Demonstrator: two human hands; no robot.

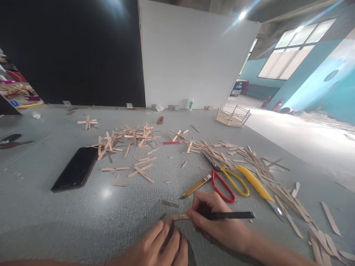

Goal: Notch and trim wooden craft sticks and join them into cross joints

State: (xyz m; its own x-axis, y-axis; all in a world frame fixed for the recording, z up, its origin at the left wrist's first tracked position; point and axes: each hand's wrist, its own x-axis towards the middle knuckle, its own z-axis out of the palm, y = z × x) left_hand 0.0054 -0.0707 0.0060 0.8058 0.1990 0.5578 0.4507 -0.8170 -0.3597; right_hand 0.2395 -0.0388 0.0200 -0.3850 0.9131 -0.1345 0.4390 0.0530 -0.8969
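My left hand rests on the grey table at the near edge, its fingertips pressing one end of a small wooden craft stick. Beside it, my right hand grips a slim black pen-like tool, its back end pointing right. The tool's tip is hidden by my fingers, at the stick's other end. A short dark strip lies just beyond. Past my right hand are a yellow-handled craft knife and scissors with red and yellow handles.
A yellow utility knife lies at the right among many loose sticks. A phone sits at the left near piled stick pieces. Further back are a red strip, a small bottle and a stick-built frame.
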